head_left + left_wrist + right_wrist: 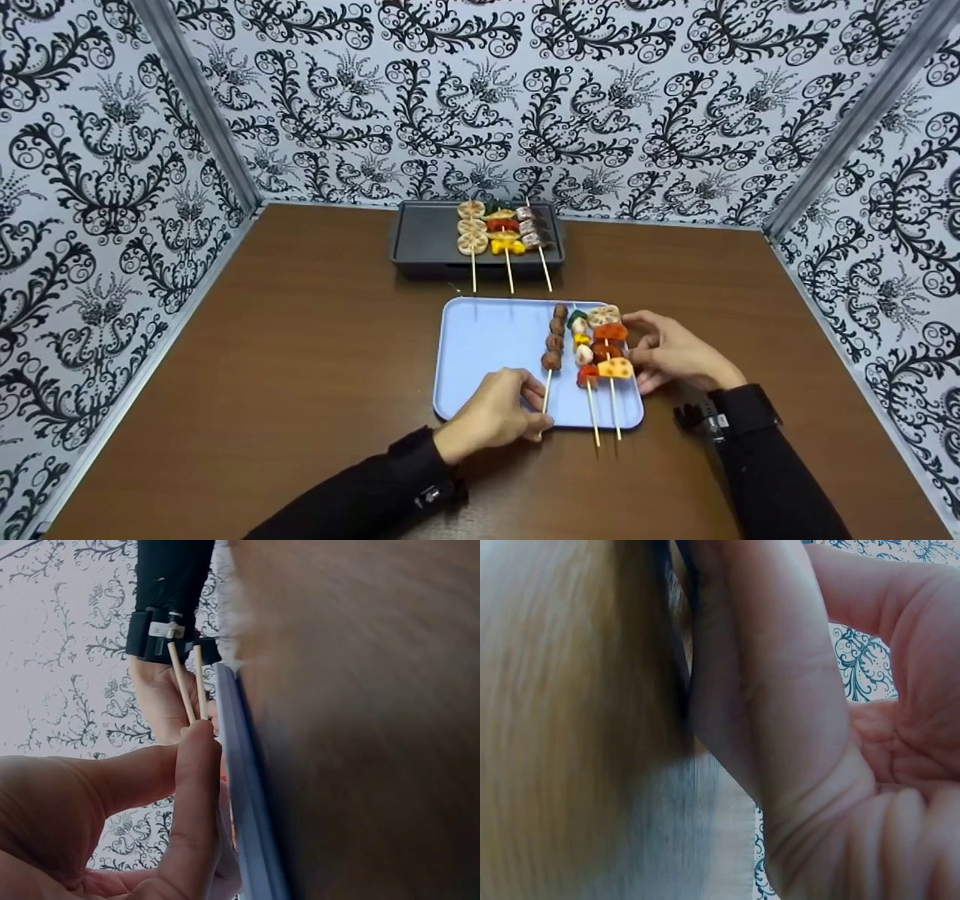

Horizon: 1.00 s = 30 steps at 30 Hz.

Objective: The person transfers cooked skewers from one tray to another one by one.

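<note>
Wall: white with black scrollwork (480, 97), at left, right and far sides.

Table (330, 322): brown, wood-grained.

Tray (480, 345): pale blue, flat on the table, at the near side of the grill and apart from it.

Grill (427, 232): dark grey, flat, near the far wall.

Hands, two. Left hand (495, 412): at the tray's near edge, thumb and fingertips pinched together on the stick of the meatball skewer (553, 343). Right hand (679, 352): at the tray's right edge, fingers bent, a gap showing between finger and thumb; whether it grips the rim cannot be told.

Skewers on the grill, left to right: lotus skewer (472, 226), vegetable skewer (503, 225), meat skewer (530, 226); sticks overhang the near edge.

Skewers at the tray, left to right: the meatball one, over the tray, whether resting or lifted unclear; mushroom skewer (584, 354); mixed skewer (610, 331). The last two lie side by side at the right, sticks past the near rim.

Progress, as judged: partway. Five skewers appear settled, three on the grill and two on the tray; the meatball one is not yet released. Which way the skewers are being moved cannot be told.
</note>
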Each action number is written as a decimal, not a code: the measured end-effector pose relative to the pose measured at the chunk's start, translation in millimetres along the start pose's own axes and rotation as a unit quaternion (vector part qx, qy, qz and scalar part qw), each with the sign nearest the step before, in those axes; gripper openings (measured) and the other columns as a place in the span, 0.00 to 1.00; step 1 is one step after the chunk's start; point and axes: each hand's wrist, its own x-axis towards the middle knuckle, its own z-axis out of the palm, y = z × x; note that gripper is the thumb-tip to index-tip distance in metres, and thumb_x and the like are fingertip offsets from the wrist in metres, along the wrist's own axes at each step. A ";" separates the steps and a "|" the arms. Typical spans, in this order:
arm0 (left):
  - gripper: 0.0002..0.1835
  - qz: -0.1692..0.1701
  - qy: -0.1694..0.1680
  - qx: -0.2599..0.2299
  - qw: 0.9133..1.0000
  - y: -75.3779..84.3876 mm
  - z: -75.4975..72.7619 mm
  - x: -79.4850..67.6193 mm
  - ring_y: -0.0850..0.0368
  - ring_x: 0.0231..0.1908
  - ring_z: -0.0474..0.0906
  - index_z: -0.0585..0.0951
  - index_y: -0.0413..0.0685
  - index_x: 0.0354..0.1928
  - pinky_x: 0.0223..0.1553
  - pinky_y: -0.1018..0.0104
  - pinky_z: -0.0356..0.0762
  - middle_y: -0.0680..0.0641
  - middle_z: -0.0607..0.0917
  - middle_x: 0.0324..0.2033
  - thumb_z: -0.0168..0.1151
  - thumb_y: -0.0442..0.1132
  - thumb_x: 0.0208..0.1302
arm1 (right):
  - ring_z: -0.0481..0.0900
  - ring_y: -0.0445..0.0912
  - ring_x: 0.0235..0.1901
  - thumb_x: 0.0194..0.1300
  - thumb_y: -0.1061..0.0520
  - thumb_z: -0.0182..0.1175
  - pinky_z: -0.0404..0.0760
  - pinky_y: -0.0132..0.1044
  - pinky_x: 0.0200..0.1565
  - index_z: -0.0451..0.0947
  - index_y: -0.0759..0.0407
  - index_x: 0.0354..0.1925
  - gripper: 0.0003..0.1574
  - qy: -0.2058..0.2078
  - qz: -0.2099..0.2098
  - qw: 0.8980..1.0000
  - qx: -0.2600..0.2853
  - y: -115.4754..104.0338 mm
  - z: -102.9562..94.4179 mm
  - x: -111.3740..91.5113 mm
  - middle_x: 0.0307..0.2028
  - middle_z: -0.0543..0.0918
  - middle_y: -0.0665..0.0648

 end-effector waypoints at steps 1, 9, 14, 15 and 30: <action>0.15 -0.001 -0.001 0.001 1.000 0.0 0.9 0.6 0.51 0.29 0.96 0.88 0.37 0.49 0.29 0.69 0.93 0.50 0.91 0.35 0.84 0.24 0.64 | 0.92 0.48 0.27 0.82 0.67 0.65 0.98 0.46 0.32 0.51 0.62 0.93 0.53 0.000 0.001 1.000 0.002 -0.1 -0.2 0.2 0.42 0.84 0.63; 0.26 0.004 -0.009 0.013 1.000 6.0 8.4 3.8 0.47 0.31 0.97 0.86 0.30 0.61 0.30 0.69 0.94 0.47 0.93 0.37 0.85 0.24 0.62 | 0.92 0.49 0.26 0.82 0.68 0.64 0.99 0.47 0.33 0.51 0.61 0.93 0.54 -0.003 0.005 1.000 0.012 1.0 -0.6 0.6 0.42 0.83 0.63; 0.25 0.009 -0.001 0.051 0.999 13.0 15.3 6.7 0.53 0.30 0.96 0.87 0.33 0.57 0.31 0.72 0.92 0.45 0.94 0.37 0.87 0.26 0.60 | 0.92 0.49 0.26 0.82 0.68 0.64 0.99 0.47 0.33 0.50 0.62 0.93 0.53 -0.006 0.003 1.000 0.016 0.9 -1.5 0.2 0.43 0.83 0.63; 0.25 0.008 -0.001 0.057 0.998 14.3 17.0 7.3 0.54 0.30 0.95 0.87 0.34 0.57 0.31 0.73 0.91 0.45 0.94 0.37 0.88 0.27 0.60 | 0.92 0.49 0.26 0.82 0.68 0.64 0.99 0.47 0.33 0.51 0.62 0.93 0.53 -0.004 0.003 1.000 0.014 1.0 -1.7 0.4 0.43 0.83 0.63; 0.26 0.008 -0.046 0.081 0.996 12.1 21.1 11.7 0.59 0.28 0.95 0.87 0.29 0.65 0.32 0.74 0.91 0.48 0.96 0.37 0.85 0.31 0.68 | 0.92 0.49 0.27 0.80 0.68 0.62 0.99 0.48 0.35 0.51 0.65 0.92 0.53 -0.010 -0.011 1.000 0.000 1.3 -2.2 -0.7 0.41 0.87 0.62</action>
